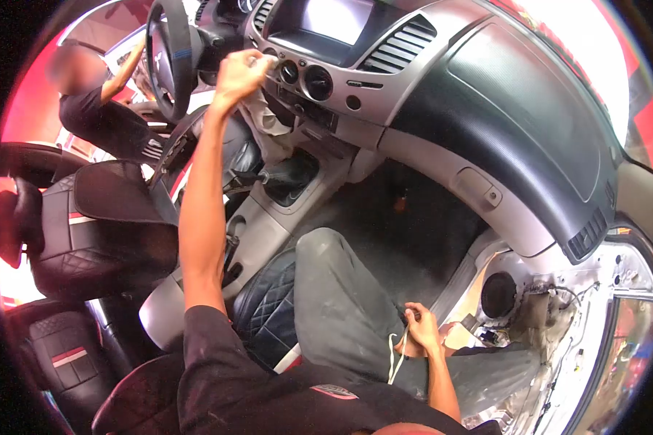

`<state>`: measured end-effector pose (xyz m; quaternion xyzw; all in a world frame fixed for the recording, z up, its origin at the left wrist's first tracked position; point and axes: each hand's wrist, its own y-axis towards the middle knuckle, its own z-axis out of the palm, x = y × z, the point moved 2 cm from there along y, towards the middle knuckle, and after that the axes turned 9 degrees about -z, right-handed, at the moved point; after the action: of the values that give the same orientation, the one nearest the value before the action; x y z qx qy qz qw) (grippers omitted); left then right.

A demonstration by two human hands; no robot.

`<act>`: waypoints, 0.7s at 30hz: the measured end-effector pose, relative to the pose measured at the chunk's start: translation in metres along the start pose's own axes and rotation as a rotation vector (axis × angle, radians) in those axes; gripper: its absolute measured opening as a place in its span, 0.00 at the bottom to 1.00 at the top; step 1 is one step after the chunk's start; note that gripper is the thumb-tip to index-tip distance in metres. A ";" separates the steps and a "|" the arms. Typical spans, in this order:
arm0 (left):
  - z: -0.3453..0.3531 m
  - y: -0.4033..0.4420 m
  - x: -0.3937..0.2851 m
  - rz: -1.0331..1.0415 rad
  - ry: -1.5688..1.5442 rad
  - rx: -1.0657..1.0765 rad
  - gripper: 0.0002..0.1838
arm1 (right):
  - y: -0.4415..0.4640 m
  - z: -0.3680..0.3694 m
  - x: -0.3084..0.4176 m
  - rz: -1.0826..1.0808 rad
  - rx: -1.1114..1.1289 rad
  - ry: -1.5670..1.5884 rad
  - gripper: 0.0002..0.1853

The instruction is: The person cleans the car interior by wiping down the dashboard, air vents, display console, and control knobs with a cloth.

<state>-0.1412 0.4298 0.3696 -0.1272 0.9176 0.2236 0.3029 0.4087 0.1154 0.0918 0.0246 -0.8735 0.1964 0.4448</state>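
My left hand (241, 75) reaches out to the centre dashboard, its fingers pinched together beside the round control knobs (289, 71). What lies between those fingertips is too small to make out. Below this hand a pale grey cloth (270, 129) hangs against the console; whether the hand touches it I cannot tell. My right hand (422, 330) is low over my lap, fingers curled in. Something small and dark shows at its fingertips, not clear enough to name. Near it, a whitish cord (396, 359) lies against my grey trousers.
A gear lever (263, 177) rises from the console. Above the knobs is a screen (334, 20). The glove box (479, 190) juts over the footwell. On the right, the door (559, 326) has bare metal, a speaker and wiring. Another person (94, 109) is by the steering wheel (170, 61).
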 end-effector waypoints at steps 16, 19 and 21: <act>-0.003 0.025 0.019 0.151 0.124 -0.224 0.17 | 0.002 0.007 -0.019 0.006 0.013 0.000 0.14; 0.002 0.028 0.027 0.134 0.204 -0.258 0.17 | 0.001 0.006 -0.016 0.014 0.021 0.002 0.14; 0.003 0.027 0.027 0.068 0.197 -0.253 0.17 | 0.002 0.004 -0.013 0.006 0.020 0.000 0.14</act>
<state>-0.1710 0.4518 0.3601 -0.1546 0.9112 0.3339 0.1854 0.4125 0.1143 0.0786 0.0263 -0.8716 0.2065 0.4439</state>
